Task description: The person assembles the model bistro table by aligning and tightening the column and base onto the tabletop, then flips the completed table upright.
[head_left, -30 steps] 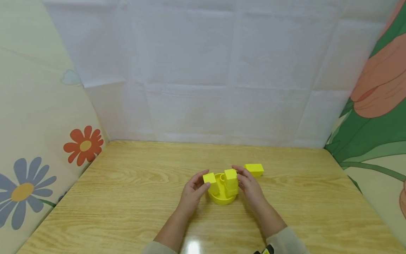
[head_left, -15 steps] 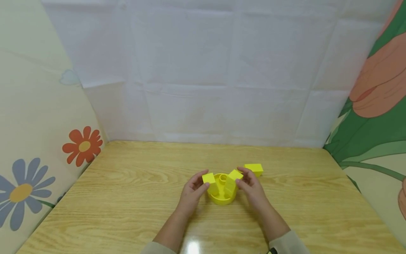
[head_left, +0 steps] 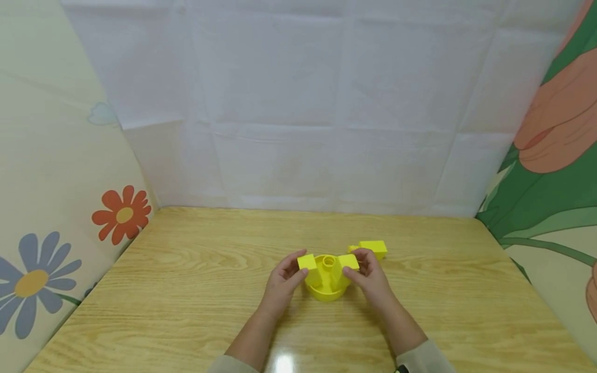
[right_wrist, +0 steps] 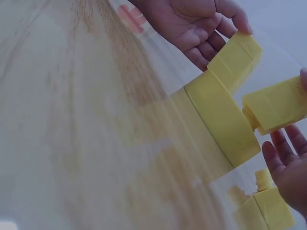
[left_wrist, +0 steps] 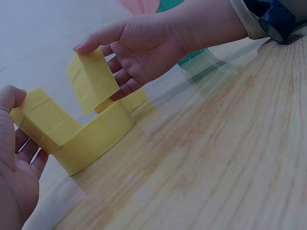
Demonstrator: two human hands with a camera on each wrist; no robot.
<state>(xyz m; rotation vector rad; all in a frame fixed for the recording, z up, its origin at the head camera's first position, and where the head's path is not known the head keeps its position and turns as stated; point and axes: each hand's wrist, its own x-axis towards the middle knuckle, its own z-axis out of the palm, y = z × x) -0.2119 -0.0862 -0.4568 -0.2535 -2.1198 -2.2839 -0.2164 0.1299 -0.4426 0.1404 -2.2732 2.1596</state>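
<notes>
A round yellow base, like a shallow dish with a ring inside, sits on the table between both hands. My left hand grips a yellow block that stands at the base's left side, leaning slightly outward. Thumb and fingers of my right hand pinch a second yellow block, tilted outward over the base's right side. In the right wrist view, a short peg under this block overlaps the base's rim. Moulded marks show on the left block in the left wrist view.
Just beyond my right hand lies another yellow block with pegs at one end, seen closer as a pegged block in the right wrist view. A white cloth hangs behind the wood-grain table.
My right hand has taken hold of the right block, thumb now on its near face, and tipped it from upright outward to the right. The left hand stays put on its block.
</notes>
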